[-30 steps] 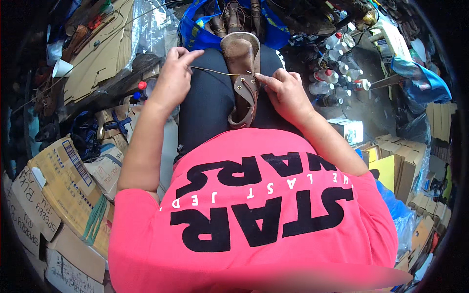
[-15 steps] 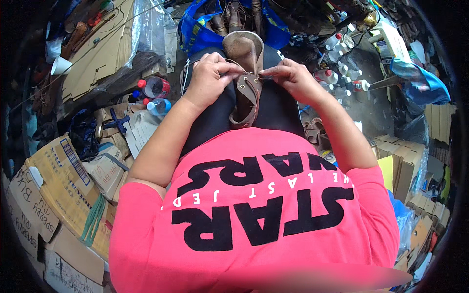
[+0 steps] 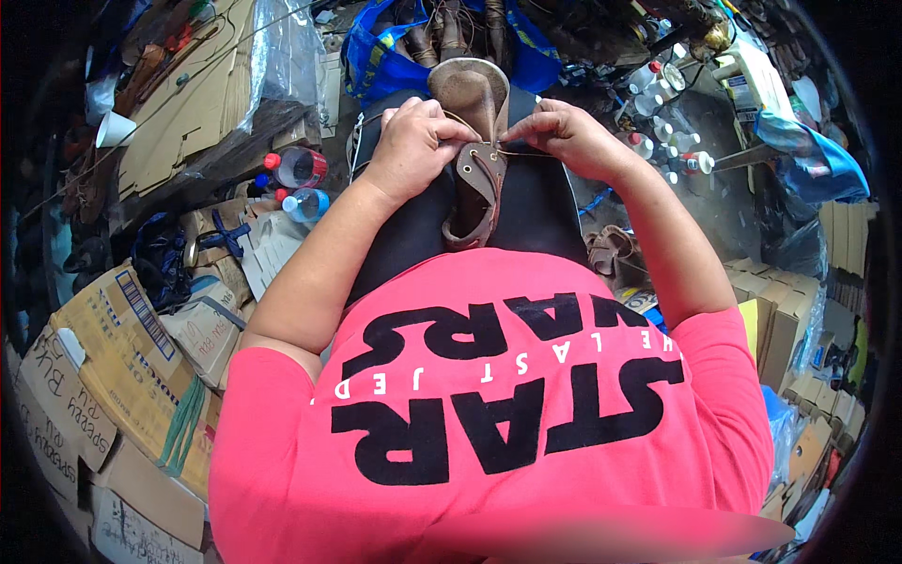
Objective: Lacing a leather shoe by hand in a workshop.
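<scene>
Between my thighs lies a brown leather shoe [image 3: 467, 89], its toe away from me and its opening toward me. Metal eyelets and a loose lace show on its brown side. A thin cord [image 3: 460, 119] loops near the seam at the front of the opening. Just left of that seam, my left hand [image 3: 416, 148] pinches the cord with thumb and forefinger. On the other side my right hand [image 3: 562, 141] is pinched on the cord's other part, which runs as a thin line from the seam.
A blue bag [image 3: 371, 61] with brown shoe-shaped pieces stands beyond my knees. Plastic bottles [image 3: 299, 167] lie at left, and several more stand on the right floor. Cardboard boxes [image 3: 132, 320] crowd the left; stacked cartons [image 3: 770, 291] fill the right. A stool with a blue cover [image 3: 813, 169] stands at far right.
My right hand has drawn slightly up and right, away from the seam. My left hand stays near the seam, its fingers a little more closed. The shoe barely shifts.
</scene>
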Motion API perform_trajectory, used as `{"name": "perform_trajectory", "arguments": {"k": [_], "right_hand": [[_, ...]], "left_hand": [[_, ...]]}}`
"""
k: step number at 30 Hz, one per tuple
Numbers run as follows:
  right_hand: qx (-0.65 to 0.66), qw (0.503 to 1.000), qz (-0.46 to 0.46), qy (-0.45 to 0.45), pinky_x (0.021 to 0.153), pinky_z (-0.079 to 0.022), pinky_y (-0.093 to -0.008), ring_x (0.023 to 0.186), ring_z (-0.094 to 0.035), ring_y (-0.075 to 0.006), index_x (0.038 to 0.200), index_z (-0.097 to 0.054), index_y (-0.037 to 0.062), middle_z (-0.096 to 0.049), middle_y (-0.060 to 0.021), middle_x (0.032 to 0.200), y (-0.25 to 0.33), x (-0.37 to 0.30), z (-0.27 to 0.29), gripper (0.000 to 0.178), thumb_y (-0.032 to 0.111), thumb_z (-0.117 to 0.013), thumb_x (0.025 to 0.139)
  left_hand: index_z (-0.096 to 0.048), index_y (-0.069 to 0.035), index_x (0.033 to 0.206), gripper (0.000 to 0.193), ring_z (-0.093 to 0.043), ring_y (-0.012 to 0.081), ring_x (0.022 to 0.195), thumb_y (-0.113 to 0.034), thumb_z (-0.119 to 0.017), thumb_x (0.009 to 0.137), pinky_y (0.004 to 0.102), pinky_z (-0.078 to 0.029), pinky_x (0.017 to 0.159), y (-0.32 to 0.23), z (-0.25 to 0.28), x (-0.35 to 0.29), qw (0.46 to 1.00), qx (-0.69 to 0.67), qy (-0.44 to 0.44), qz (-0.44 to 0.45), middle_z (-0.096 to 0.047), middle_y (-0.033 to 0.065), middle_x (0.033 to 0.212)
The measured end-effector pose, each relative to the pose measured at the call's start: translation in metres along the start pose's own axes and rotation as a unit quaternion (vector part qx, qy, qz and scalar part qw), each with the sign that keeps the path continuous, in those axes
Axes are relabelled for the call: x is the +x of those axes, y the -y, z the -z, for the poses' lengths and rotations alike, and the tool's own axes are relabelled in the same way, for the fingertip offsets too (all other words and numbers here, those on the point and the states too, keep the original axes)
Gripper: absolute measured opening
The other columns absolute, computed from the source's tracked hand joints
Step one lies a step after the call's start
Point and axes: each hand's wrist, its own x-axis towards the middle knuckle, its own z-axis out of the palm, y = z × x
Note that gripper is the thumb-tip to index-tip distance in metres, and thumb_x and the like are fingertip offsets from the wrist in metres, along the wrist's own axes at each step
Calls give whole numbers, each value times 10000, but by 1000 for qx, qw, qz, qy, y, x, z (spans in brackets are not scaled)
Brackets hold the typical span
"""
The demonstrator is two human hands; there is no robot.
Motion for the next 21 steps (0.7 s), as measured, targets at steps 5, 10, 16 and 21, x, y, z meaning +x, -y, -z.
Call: {"name": "perform_trajectory", "arguments": {"k": [5, 10, 16, 21], "right_hand": [[19, 1000, 10, -4, 757, -458, -302, 807, -545, -205, 1063, -719, 250, -544, -56, 827, -3, 0, -1, 309, 59, -613, 844], [9, 1000, 4, 8, 749, -453, -296, 787, -531, -197, 1062, -722, 242, -546, -56, 826, -1, 2, 1, 323, 43, -610, 833], [64, 997, 34, 30, 754, -452, -294, 781, -522, -179, 1079, -719, 210, -544, -53, 807, -11, 6, -2, 335, 32, -613, 816], [65, 997, 33, 34, 764, -446, -282, 773, -514, -169, 1097, -713, 207, -533, -48, 791, -8, 5, 1, 356, 27, -623, 803]], "left_hand": [[-748, -266, 841, 174, -538, 200, 846, -149, -710, 718, 374, -370, 773, 2, -2, 1, 1000, -2, 0, -7, -563, -26, 754], [-745, -243, 827, 157, -542, 205, 833, -143, -706, 713, 372, -376, 773, 2, -2, 2, 1000, 3, 2, -9, -572, -22, 752], [-738, -207, 808, 128, -570, 201, 848, -132, -699, 712, 366, -381, 783, 14, -9, 10, 996, -82, 33, -31, -618, -23, 769], [-739, -150, 861, 240, -589, 231, 809, -18, -675, 671, 346, -457, 717, 11, -3, 14, 994, -32, 15, -100, -641, 31, 794]]}}
